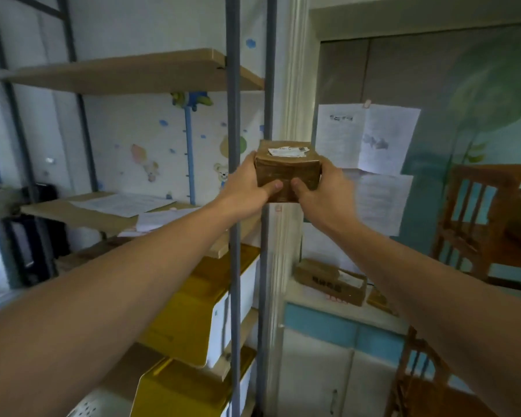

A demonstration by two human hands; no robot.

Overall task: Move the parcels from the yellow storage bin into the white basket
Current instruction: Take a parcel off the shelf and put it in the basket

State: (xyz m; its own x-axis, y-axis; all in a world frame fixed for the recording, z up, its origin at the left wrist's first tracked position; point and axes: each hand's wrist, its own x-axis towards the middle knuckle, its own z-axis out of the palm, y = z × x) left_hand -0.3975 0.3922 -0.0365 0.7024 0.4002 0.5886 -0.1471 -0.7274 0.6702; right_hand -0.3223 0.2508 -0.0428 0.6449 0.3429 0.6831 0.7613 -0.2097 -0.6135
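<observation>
Though blurred by motion, clearly a small brown cardboard parcel, taped over, with a torn white label on its top face. Held up at arm's length between both hands, in the air in front of the grey shelf post and the white door frame. Left hand wrapped round the parcel's left side, thumb pressed on the near face; right hand wrapped round the right side, thumb likewise on the near face, the two thumbs nearly meeting. Fingers of both hands curled behind, gripping the parcel.

Just behind the parcel, two grey posts of the shelf rack; open air to the right of them, above the low white cabinet. On that cabinet's top, a second brown parcel, lying flat, well below the held one.

Below the left forearm, two yellow storage bins stacked on the rack's lower shelves. At the bottom edge, a corner of a white basket with holes. Two wooden shelves above, the lower one carrying loose papers. Sheets of paper on the wall to the right; a wooden frame at far right.
</observation>
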